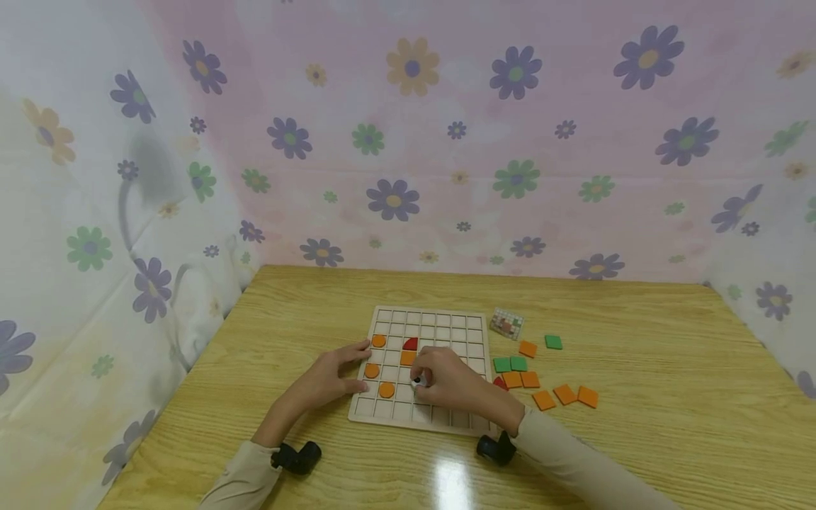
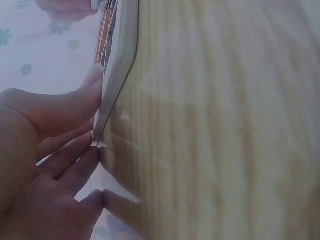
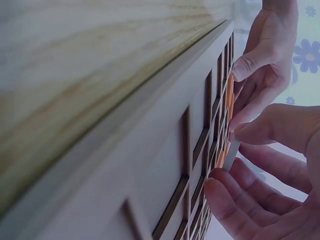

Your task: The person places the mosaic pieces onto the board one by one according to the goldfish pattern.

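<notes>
A pale wooden grid board lies on the table. Over its middle, my right hand pinches a small, thin white piece with a dark mark, between thumb and fingers. Just beyond that hand, an orange square and a red rounded piece sit in grid cells. My left hand rests at the board's left edge, its thumb touching the board and its fingers loosely extended. Near it are orange discs, one at the upper left, another below, and a third disc closer to me.
Right of the board lie several loose orange squares, green squares and a red piece. A small patterned card lies by the board's far right corner. Flowered cloth stands behind the wooden table.
</notes>
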Tool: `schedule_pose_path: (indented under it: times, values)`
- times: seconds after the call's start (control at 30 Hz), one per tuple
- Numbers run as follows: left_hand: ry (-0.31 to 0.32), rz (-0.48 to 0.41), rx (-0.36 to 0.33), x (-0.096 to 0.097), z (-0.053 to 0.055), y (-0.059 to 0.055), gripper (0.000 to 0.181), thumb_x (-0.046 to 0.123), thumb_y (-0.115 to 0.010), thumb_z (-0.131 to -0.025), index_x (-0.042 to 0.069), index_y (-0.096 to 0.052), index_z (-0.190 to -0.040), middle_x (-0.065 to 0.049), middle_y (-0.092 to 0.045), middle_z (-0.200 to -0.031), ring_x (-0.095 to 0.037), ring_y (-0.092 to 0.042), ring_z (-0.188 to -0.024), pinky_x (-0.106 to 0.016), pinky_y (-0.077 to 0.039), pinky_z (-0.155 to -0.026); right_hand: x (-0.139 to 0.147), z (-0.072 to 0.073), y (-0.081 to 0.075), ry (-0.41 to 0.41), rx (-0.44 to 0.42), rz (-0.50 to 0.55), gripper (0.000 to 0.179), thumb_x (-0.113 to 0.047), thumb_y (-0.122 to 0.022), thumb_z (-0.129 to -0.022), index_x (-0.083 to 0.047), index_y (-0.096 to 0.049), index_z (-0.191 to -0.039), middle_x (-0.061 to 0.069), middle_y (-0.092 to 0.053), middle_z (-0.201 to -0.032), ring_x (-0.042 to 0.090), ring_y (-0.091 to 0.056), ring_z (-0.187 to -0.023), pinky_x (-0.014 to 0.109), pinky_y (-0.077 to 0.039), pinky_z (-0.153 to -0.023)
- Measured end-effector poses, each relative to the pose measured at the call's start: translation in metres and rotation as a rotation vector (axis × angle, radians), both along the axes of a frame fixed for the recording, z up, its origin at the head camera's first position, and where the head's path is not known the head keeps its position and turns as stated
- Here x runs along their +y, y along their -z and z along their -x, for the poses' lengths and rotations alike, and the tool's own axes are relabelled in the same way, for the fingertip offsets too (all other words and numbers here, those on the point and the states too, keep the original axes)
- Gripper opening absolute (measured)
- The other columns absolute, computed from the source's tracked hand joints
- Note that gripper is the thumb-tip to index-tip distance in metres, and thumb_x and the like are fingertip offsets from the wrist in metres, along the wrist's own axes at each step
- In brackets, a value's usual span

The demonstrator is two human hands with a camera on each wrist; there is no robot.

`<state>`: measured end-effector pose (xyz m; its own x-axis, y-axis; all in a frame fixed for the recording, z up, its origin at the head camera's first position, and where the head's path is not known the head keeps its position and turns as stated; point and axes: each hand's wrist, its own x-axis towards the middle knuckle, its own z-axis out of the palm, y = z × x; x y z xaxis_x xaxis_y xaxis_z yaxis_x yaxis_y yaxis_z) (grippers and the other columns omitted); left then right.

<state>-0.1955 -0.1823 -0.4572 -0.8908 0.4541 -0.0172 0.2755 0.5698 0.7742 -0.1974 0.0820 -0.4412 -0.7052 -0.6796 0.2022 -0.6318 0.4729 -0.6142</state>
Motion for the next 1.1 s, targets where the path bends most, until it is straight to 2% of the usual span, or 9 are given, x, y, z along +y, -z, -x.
schedule_pose_path:
  times: [0.13,0.37,0.57,0.87,1.1]
  values:
    - [0.004,-0.006,0.000,0.000,0.000,0.000,0.061,0.017,-0.074,-0.083,0.004,-0.050,-0.137,-0.007,-0.037,-0.149,-0.030,-0.028,-0.138,-0.050,-0.030,-0.107,-0.006,0.004,0.001,0.005,0.003,-0.022,0.008,-0.002,-0.067,-0.078,-0.007,-0.071,-0.084,0.000,-0.060,-0.079,0.005,-0.049,-0.062,0.019,-0.045,-0.054]
    - [-0.002,0.001,0.006,-0.001,-0.001,0.000,0.061,0.017,-0.074,-0.082,0.004,-0.051,-0.137,-0.006,-0.037,-0.148,-0.029,-0.029,-0.138,-0.050,-0.030,-0.107,-0.014,0.009,0.001,-0.003,0.054,-0.041,0.008,-0.002,-0.066,-0.078,-0.007,-0.071,-0.081,0.001,-0.060,-0.077,0.012,-0.052,-0.064,0.019,-0.044,-0.055]
    - [0.005,0.000,0.006,-0.001,-0.001,0.001,0.061,0.018,-0.074,-0.082,0.004,-0.050,-0.137,-0.006,-0.037,-0.149,-0.029,-0.029,-0.137,-0.049,-0.031,-0.106,-0.020,0.011,0.001,-0.003,0.080,-0.087,0.013,0.002,-0.064,-0.080,-0.007,-0.072,-0.080,0.001,-0.062,-0.079,0.010,-0.052,-0.069,0.020,-0.044,-0.059]
    - [0.015,-0.005,0.007,-0.001,-0.001,0.000,0.061,0.017,-0.074,-0.083,0.003,-0.050,-0.137,-0.007,-0.036,-0.149,-0.030,-0.029,-0.138,-0.049,-0.032,-0.105,-0.023,0.009,-0.002,0.025,0.060,-0.133,0.015,0.005,-0.066,-0.082,-0.008,-0.073,-0.081,-0.001,-0.063,-0.083,0.010,-0.057,-0.076,0.022,-0.049,-0.067]
    - [0.017,-0.005,0.011,0.000,-0.002,-0.001,0.060,0.016,-0.073,-0.083,0.002,-0.050,-0.137,-0.008,-0.036,-0.149,-0.031,-0.029,-0.137,-0.050,-0.033,-0.105,-0.024,0.009,-0.001,0.018,0.072,-0.117,0.015,0.005,-0.067,-0.082,-0.008,-0.072,-0.079,-0.001,-0.061,-0.081,0.011,-0.056,-0.073,0.022,-0.048,-0.065]
